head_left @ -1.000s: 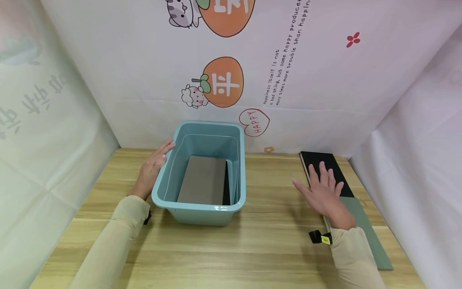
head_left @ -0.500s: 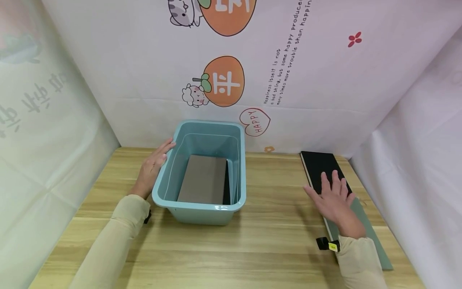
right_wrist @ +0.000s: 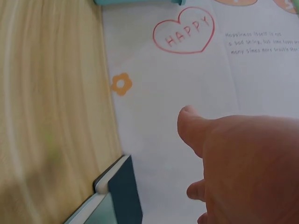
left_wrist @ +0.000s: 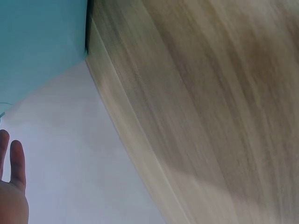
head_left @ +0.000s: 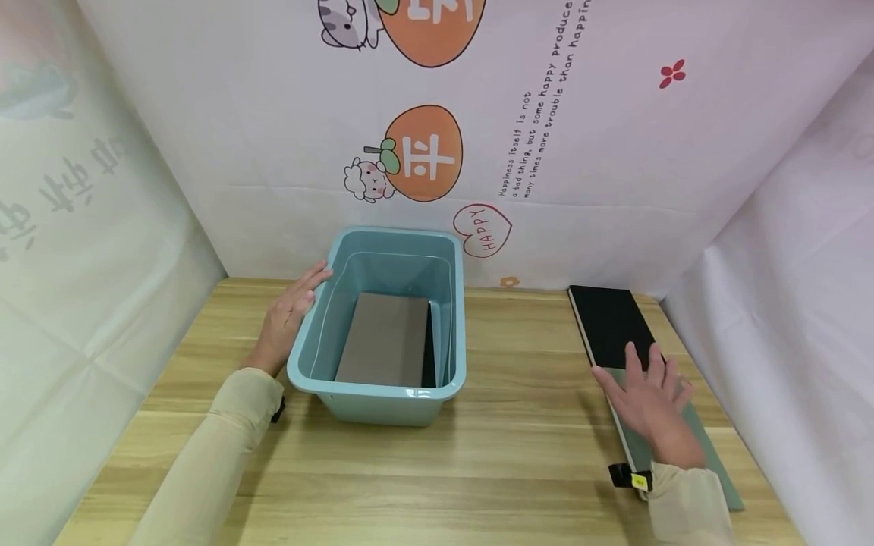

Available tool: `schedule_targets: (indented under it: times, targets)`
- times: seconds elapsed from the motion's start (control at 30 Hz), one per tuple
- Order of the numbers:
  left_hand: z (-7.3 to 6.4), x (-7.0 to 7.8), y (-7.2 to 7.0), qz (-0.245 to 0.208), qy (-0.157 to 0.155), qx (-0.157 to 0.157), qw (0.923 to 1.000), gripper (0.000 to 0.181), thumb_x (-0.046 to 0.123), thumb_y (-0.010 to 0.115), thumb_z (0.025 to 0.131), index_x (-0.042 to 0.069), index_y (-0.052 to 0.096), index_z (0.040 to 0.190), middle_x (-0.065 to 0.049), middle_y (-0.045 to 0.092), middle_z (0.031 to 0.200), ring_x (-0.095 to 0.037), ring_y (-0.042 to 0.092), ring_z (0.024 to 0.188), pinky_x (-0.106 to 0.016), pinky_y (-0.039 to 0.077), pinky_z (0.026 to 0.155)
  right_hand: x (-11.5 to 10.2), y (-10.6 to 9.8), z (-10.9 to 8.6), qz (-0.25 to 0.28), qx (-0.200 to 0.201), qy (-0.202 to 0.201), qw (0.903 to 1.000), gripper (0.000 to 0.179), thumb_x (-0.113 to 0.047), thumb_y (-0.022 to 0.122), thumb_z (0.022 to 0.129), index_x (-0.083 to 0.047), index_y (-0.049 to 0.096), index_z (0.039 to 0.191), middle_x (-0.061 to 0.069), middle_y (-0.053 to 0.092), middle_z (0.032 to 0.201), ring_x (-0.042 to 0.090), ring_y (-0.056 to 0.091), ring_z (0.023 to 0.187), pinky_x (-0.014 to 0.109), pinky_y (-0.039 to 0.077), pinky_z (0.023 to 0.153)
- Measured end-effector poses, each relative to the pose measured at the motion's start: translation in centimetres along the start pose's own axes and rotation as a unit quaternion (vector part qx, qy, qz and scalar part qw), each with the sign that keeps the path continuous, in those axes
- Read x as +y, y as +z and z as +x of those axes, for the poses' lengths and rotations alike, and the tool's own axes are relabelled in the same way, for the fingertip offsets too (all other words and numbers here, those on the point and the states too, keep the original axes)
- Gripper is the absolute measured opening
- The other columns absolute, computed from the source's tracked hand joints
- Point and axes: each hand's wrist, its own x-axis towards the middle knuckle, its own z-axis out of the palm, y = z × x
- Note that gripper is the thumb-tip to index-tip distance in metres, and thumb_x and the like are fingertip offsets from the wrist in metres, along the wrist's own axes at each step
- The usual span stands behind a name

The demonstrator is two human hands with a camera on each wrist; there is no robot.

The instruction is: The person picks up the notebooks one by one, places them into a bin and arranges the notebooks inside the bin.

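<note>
In the head view my left hand (head_left: pixel 281 322) rests against the left rim of a light blue plastic bin (head_left: pixel 459 326), fingers extended. Inside the bin lies a grey-brown notebook (head_left: pixel 385 341), with a black edge (head_left: pixel 429 364) showing beneath it. At the right, my right hand (head_left: pixel 652 406) hovers with spread fingers over a green notebook (head_left: pixel 636 444), holding nothing. Its fingertips overlap the near end of a black notebook (head_left: pixel 608 322) in this view. The right wrist view shows both notebooks' page edges, with the thumb (right_wrist: pixel 191 128) well apart from them.
A wooden table (head_left: pixel 519 455) carries everything. White printed cloth (head_left: pixel 580 243) stands directly behind the bin and the black notebook. More white cloth closes off the left side (head_left: pixel 136 265) and the right side (head_left: pixel 785 288).
My right hand has drawn back toward me and slightly right, from over the black notebook to over the green one. The left hand and the bin have stayed put.
</note>
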Motion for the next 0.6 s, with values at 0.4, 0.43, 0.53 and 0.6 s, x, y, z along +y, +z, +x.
schedule_targets:
  times: [0.4, 0.43, 0.53, 0.6]
  targets:
    - [0.0, -0.4, 0.0, 0.008, 0.002, 0.001, 1.0, 0.043, 0.033, 0.031, 0.112, 0.037, 0.047, 0.152, 0.016, 0.034, 0.165, -0.017, 0.031, 0.156, -0.059, 0.028, 0.121, 2.8, 1.8, -0.5, -0.012, 0.024, 0.016, 0.9995, 0.095, -0.069, 0.031, 0.102, -0.013, -0.018, 0.162, 0.037, -0.03, 0.159, 0.067, -0.027, 0.142, 0.09, -0.014, 0.097]
    - [0.1, -0.3, 0.0, 0.007, 0.003, 0.001, 1.0, 0.043, 0.033, 0.031, 0.112, 0.037, 0.047, 0.152, 0.016, 0.034, 0.165, -0.017, 0.031, 0.156, -0.059, 0.028, 0.121, 3.0, 1.9, -0.6, -0.011, 0.024, 0.018, 0.9995, 0.095, -0.069, 0.031, 0.102, -0.012, -0.018, 0.162, 0.037, -0.031, 0.159, 0.067, -0.026, 0.142, 0.09, -0.013, 0.097]
    - [0.1, -0.3, 0.0, 0.003, 0.005, 0.002, 1.0, 0.043, 0.034, 0.031, 0.112, 0.038, 0.047, 0.152, 0.017, 0.034, 0.165, -0.017, 0.031, 0.156, -0.059, 0.028, 0.121, 3.6, 2.0, -0.8, -0.004, 0.026, 0.029, 0.9993, 0.096, -0.069, 0.03, 0.102, -0.01, -0.018, 0.161, 0.036, -0.033, 0.158, 0.068, -0.024, 0.142, 0.09, -0.014, 0.096]
    - [0.1, -0.3, 0.0, 0.001, 0.005, 0.001, 1.0, 0.043, 0.034, 0.031, 0.112, 0.038, 0.048, 0.152, 0.017, 0.034, 0.165, -0.017, 0.031, 0.156, -0.06, 0.028, 0.121, 4.0, 2.1, -1.0, -0.001, 0.029, 0.033, 0.999, 0.097, -0.069, 0.029, 0.103, -0.007, -0.018, 0.161, 0.037, -0.033, 0.158, 0.069, -0.023, 0.142, 0.091, -0.015, 0.095]
